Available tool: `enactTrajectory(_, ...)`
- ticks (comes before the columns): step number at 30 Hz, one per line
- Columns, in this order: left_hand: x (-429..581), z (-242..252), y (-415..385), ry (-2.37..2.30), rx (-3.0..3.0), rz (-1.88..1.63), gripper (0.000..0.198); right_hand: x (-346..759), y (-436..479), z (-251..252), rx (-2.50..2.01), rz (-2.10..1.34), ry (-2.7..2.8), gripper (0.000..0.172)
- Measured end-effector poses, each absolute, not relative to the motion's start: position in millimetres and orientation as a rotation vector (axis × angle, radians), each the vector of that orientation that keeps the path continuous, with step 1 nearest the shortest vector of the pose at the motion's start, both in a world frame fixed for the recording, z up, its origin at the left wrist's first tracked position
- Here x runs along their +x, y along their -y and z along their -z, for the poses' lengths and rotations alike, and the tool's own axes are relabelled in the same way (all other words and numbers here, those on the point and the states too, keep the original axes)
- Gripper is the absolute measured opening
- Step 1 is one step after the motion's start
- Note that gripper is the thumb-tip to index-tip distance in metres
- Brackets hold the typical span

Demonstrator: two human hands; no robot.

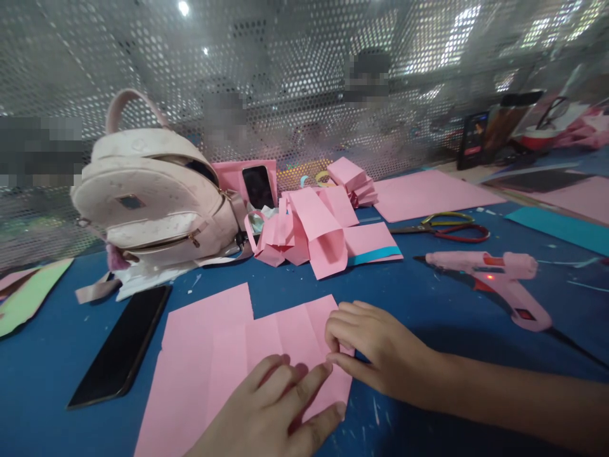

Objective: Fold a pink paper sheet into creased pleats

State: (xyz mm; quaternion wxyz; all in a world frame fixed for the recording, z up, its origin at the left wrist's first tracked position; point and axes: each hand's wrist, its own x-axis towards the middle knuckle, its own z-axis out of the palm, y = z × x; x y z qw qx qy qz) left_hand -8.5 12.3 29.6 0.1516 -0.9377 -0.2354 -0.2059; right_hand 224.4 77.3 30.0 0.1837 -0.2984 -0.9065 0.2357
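Far left, on the blue tabletop (42,368): a black rectangular smartphone (121,346), lying flat. Behind it, an off-white backpack (152,168) bears a small metal plate (130,202); any lettering is too small to read. Centre front: a creased pink paper sheet (228,355) lies under the person's hands. Left hand (280,403) rests on it, fingers spread. Right hand (373,346) curls at its right edge, thumb beside the left index fingertip; whether it pinches the paper cannot be told. Right rear: an upright dark phone (473,141), screen lit, its text illegible. In front, a pink plastic glue gun (514,285) shows a glowing red light.
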Motion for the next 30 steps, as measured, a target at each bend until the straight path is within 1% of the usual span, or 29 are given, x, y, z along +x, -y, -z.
enactTrajectory(3,-8.3,-29.2,-12.7,0.675,-2.697,0.593,0.03,224.0,-76.4,-31.4,-0.852,-0.561,2.61,0.017)
enactTrajectory(11,-10.3,-23.7,-14.7,0.672,-2.737,0.566,0.028,221.6,-78.7,-33.2,-0.842,-0.532,2.694,0.021)
enactTrajectory(21,-10.2,-24.4,-13.1,0.681,-2.716,0.56,0.029,222.3,-78.1,-28.7,-0.837,-0.493,2.679,0.019)
enactTrajectory(25,-8.6,-27.1,-13.2,0.691,-2.738,0.585,0.032,222.6,-76.8,-30.3,-0.82,-0.487,2.672,0.02)
enactTrajectory(30,-11.7,-27.6,-13.9,0.671,-2.754,0.535,0.037,223.6,-76.4,-31.0,-0.815,-0.476,2.673,0.019)
